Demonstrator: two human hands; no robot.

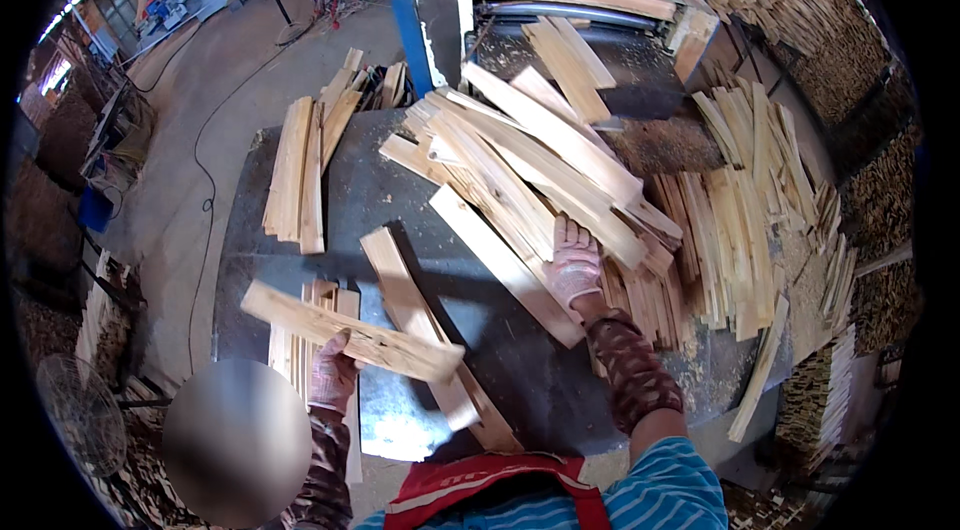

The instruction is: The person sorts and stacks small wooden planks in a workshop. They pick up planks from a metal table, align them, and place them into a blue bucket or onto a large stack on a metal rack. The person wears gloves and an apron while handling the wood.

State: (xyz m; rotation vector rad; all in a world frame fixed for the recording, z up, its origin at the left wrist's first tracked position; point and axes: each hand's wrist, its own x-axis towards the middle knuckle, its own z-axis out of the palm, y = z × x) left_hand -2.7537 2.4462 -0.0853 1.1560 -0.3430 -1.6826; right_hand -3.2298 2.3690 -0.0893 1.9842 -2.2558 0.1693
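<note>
My left hand (pixel 333 377), in a patterned glove, grips a wooden board (pixel 352 332) with a dark streak, thumb on top. The board is held tilted above the dark worktable (pixel 345 185). My right hand (pixel 576 265), gloved too, rests on the large heap of boards (pixel 500 155), its fingers stretched forward against the wood. Left of that hand a pale board (pixel 505 265) lies slanted along the heap's edge. Between my hands two boards (pixel 405 305) lie crossed on the table, partly under the held one. A short stack of boards (pixel 290 350) sits beneath my left hand.
A small board pile (pixel 308 170) stands at the table's far left. Ahead is a machine with a metal roller (pixel 570 13), boards lying before it. More boards (pixel 735 240) and sawdust fill the right side. A cable (pixel 205 180) runs over the floor at left.
</note>
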